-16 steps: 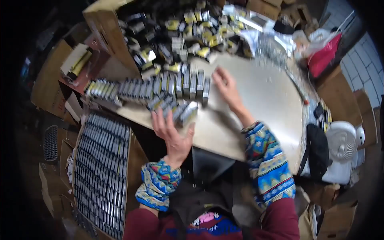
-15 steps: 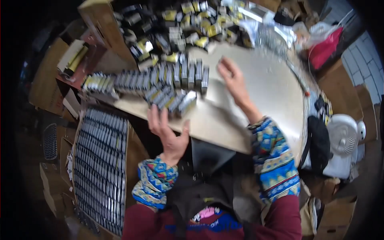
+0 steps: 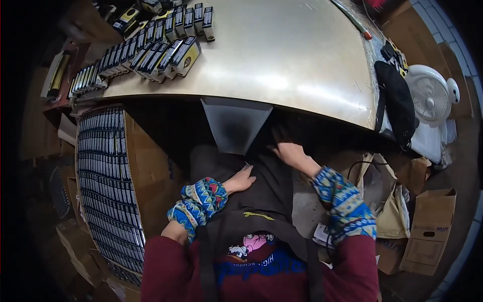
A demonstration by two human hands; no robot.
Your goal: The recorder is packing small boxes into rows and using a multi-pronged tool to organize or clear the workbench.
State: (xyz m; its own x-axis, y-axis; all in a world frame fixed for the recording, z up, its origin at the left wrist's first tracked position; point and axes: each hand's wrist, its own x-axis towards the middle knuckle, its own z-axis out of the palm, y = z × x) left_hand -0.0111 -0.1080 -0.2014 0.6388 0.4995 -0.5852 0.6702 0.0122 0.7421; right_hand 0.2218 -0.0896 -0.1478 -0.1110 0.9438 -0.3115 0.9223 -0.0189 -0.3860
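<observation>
My left hand [image 3: 240,180] lies low on the dark apron [image 3: 269,189] over my lap, thumb apart from the fingers. Beside its fingertips is a tiny shiny bit [image 3: 247,164], too small to name. My right hand [image 3: 292,152] reaches under the table's front edge, right of a grey panel [image 3: 236,123] hanging there. Shadow hides most of its fingers and whatever they may touch. On the table [image 3: 282,55], small black, white and yellow boxes [image 3: 185,56] stand in slanting rows at the left, away from both hands.
To the left, a large carton [image 3: 146,156] is packed with rows of similar small boxes [image 3: 108,176]. A white fan [image 3: 427,95] and a black pouch [image 3: 395,103] sit at the table's right end. A cardboard box [image 3: 430,231] and a beige bag [image 3: 387,211] stand lower right.
Both hands have come away from the table and its box rows, down to my lap and beneath the table edge. The view has tilted down toward my lap.
</observation>
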